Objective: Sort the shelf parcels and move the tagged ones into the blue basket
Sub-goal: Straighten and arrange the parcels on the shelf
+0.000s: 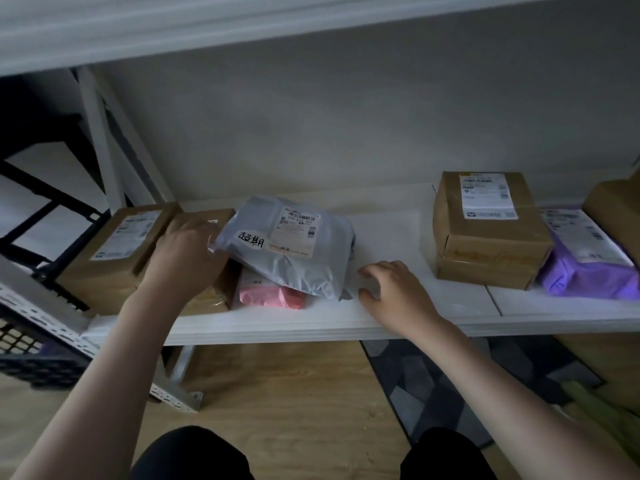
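Both hands up at the white shelf [398, 320], a grey tagged parcel [294, 251] front and centre.
White shelf board against a pale wall, wood floor below, a patterned dark mat [433, 386] underfoot and a dark blue basket [31, 355] at the far left edge. Count them: four brown boxes in full view, two on the left [114, 251] and two stacked on the right [485, 220], plus one grey mailer with a handwritten tag, one pink mailer [273, 294] beneath it and one purple mailer [585, 265]. The left hand [183, 258] pinches the grey parcel's left edge; the right hand [394, 292] rests on the shelf, fingers loosely curled, holding nothing.
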